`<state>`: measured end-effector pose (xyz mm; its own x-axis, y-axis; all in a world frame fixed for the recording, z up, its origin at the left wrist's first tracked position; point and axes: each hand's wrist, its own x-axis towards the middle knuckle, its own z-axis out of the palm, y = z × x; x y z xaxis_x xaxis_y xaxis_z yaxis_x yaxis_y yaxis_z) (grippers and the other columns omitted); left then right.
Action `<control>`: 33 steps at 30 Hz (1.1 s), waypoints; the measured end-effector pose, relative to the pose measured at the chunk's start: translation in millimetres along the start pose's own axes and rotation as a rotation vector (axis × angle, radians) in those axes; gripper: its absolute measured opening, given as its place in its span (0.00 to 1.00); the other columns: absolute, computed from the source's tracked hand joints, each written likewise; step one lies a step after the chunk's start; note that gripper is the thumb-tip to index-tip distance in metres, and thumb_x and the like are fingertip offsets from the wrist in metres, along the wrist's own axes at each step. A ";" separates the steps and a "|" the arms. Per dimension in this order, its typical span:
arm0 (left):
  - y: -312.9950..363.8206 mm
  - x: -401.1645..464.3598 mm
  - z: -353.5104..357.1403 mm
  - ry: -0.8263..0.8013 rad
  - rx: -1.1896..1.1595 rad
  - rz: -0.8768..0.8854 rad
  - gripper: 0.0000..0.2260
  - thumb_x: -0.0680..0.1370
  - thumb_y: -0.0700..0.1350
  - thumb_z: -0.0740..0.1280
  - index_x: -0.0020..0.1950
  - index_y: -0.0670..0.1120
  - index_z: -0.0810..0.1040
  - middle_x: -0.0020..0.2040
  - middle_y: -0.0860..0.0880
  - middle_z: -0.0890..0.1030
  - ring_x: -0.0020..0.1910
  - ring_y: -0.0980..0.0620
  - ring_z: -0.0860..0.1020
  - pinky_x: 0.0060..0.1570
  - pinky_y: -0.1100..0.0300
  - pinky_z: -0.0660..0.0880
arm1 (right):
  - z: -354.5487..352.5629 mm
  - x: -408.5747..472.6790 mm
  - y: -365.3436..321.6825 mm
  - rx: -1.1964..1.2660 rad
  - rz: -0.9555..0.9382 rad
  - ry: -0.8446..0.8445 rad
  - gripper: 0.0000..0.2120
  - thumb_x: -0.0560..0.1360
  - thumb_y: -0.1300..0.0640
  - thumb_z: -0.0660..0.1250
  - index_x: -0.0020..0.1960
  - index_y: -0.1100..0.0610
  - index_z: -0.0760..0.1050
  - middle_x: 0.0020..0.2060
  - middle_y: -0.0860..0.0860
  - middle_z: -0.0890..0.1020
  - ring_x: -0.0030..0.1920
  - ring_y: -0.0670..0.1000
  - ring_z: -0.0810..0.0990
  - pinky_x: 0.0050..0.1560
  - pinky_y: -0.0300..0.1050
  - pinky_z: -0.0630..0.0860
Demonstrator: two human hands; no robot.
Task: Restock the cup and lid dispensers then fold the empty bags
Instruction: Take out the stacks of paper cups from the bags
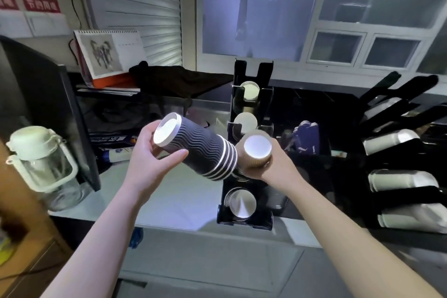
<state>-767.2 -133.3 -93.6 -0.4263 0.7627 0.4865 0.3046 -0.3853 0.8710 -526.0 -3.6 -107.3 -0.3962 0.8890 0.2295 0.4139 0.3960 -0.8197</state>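
My left hand (150, 152) grips a nested stack of black wavy-ribbed paper cups (203, 150), held sideways with the white bases toward me and the rims pointing right. My right hand (273, 167) holds a brown ribbed cup stack (255, 152), its white base facing me. Both stacks hover over the black upright cup dispenser (246, 221), whose slots show cup bottoms at the top, middle and bottom. The black stack's rims touch or nearly touch the brown stack.
A black lid rack (399, 143) with white lids stands at the right. A glass jar with a pale green lid (41, 164) sits at the left beside a dark monitor (48, 109). A calendar (108, 55) and a dark cloth lie at the back. A purple package (307, 138) rests behind the dispenser.
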 end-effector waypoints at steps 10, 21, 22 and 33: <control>5.2 -7.5 -2.8 -0.084 -0.006 0.013 0.31 0.59 0.54 0.74 0.62 0.57 0.71 0.55 0.62 0.76 0.53 0.61 0.78 0.46 0.69 0.75 | 0.3 -4.3 -13.5 -0.161 -0.129 0.047 0.29 0.69 0.50 0.73 0.68 0.45 0.69 0.62 0.41 0.74 0.59 0.41 0.71 0.57 0.38 0.68; 16.6 -18.3 5.6 -0.277 0.031 0.096 0.32 0.60 0.48 0.75 0.64 0.55 0.71 0.61 0.58 0.75 0.60 0.56 0.75 0.50 0.65 0.75 | -12.4 -11.6 -20.8 -0.155 -0.016 0.076 0.24 0.65 0.51 0.75 0.58 0.43 0.72 0.50 0.38 0.78 0.50 0.39 0.76 0.43 0.33 0.69; 18.1 -20.0 9.3 -0.304 0.054 0.117 0.32 0.61 0.45 0.75 0.64 0.55 0.71 0.61 0.59 0.74 0.61 0.57 0.74 0.51 0.66 0.75 | -13.5 -13.7 -21.3 -0.164 -0.012 0.079 0.24 0.65 0.50 0.75 0.59 0.44 0.72 0.51 0.38 0.78 0.51 0.40 0.76 0.45 0.34 0.70; 36.2 -30.1 22.9 -0.414 0.125 0.324 0.34 0.64 0.46 0.76 0.67 0.58 0.68 0.64 0.64 0.73 0.65 0.55 0.72 0.58 0.66 0.72 | -34.3 -45.6 -23.0 -0.070 -0.006 0.225 0.18 0.74 0.55 0.70 0.63 0.50 0.75 0.55 0.42 0.78 0.55 0.43 0.77 0.59 0.39 0.72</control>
<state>-723.8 -158.3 -78.3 0.0697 0.7657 0.6394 0.4744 -0.5893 0.6539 -489.3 -45.4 -80.9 -0.2091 0.9125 0.3517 0.4708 0.4092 -0.7816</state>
